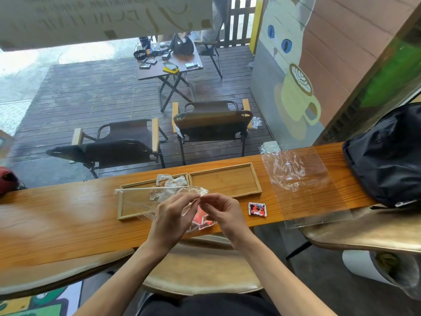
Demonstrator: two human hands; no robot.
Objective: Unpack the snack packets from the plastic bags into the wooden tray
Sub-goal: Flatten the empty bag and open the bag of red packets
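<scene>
Above the counter's near edge, my left hand point(174, 216) and my right hand point(224, 212) pinch the mouth of a clear plastic bag point(141, 197) between fingertips. A red snack packet point(200, 221) shows inside the bag, under my hands. Another red and black snack packet point(257, 209) lies loose on the counter to the right. Two wooden trays sit side by side behind my hands: the left tray point(127, 210) is partly covered by the bag and by a crumpled clear wrapper point(170, 180), the right tray point(225, 181) holds nothing.
A second clear plastic bag point(303, 179) lies flat on the wooden counter point(57, 222) to the right, beside a black backpack point(387, 156). A golden stool point(200, 270) is under me. Behind the glass are folding chairs and a small cluttered table.
</scene>
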